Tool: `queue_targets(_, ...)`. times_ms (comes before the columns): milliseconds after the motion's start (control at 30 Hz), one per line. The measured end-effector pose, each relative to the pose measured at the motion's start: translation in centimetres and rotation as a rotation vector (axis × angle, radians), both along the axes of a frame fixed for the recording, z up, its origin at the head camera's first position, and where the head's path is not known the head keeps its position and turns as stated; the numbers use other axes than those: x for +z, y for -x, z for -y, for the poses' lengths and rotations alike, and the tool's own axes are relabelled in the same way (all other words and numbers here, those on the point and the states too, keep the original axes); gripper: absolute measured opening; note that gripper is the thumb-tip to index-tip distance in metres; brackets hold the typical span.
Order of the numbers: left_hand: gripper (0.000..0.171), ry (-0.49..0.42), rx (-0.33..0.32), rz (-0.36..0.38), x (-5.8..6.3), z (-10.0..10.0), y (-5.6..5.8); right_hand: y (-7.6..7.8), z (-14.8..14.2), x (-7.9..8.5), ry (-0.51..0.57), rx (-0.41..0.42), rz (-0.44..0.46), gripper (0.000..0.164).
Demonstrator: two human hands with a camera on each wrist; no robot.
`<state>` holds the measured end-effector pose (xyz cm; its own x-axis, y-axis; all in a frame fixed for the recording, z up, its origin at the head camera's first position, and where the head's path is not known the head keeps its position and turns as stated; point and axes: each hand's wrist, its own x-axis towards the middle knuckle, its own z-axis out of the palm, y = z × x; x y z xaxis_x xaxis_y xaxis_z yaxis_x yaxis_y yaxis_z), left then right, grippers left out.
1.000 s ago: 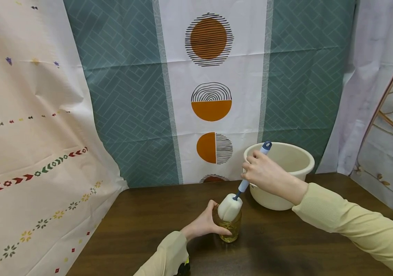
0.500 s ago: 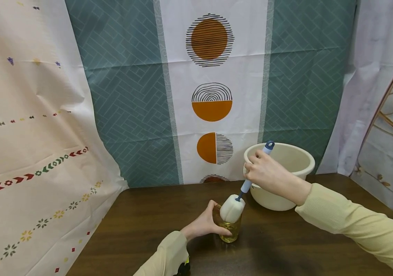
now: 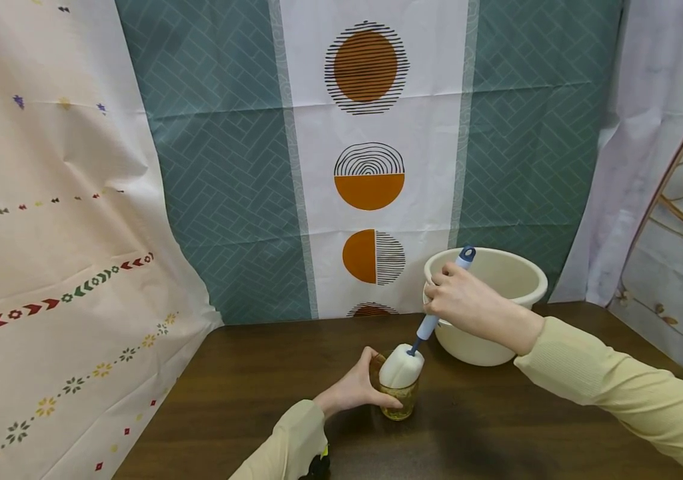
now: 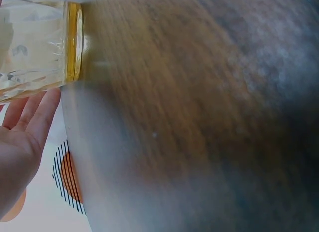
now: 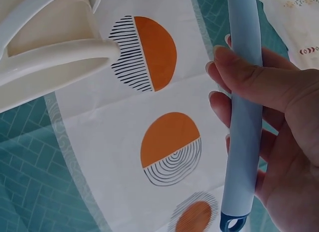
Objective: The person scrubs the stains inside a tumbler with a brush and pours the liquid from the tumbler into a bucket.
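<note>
An amber ribbed glass [image 3: 399, 401] stands upright on the table, its yellowish wall and thick base [image 4: 74, 42] also showing in the left wrist view. My left hand [image 3: 356, 387] holds it from the left side, thumb in front and fingers behind. In my right hand [image 3: 467, 303] is a sponge brush, gripped by its light blue handle [image 5: 244, 117], which leans up to the right. Its white sponge head [image 3: 401, 368] sits partly inside the glass, with the top above the rim. The lower part of the sponge shows only through the glass.
A cream plastic basin [image 3: 485, 347] stands behind and right of the glass, close to my right hand. The dark wooden table [image 3: 269, 373] ends at a patterned cloth backdrop [image 3: 371, 200]. More cloth hangs along the left and right sides.
The sponge head first shifts slightly right and then goes a little lower and left in the glass. My right hand moves with it; my left hand stays in place on the glass.
</note>
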<state>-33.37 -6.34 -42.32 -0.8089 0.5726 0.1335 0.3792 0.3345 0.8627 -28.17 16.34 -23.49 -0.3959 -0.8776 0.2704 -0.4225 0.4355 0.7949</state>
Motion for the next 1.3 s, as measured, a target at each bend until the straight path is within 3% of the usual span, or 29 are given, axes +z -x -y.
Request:
queue_targets(267,0.067,0.007,-0.002,0.001,0.08,0.04,-0.07,-0.15,0.51,0.18,-0.033,-0.024,0.023,0.023)
queue_targets(700,0.065,-0.043,-0.033,0.0,-0.05,0.04,0.18,0.14,0.65,-0.43,0.036,0.014,0.002,0.021)
queue_targets(1300,0.066,-0.04,-0.024,0.011,0.28,0.01,0.03,0.51,0.72,-0.61,0.032,-0.019,-0.012,0.015)
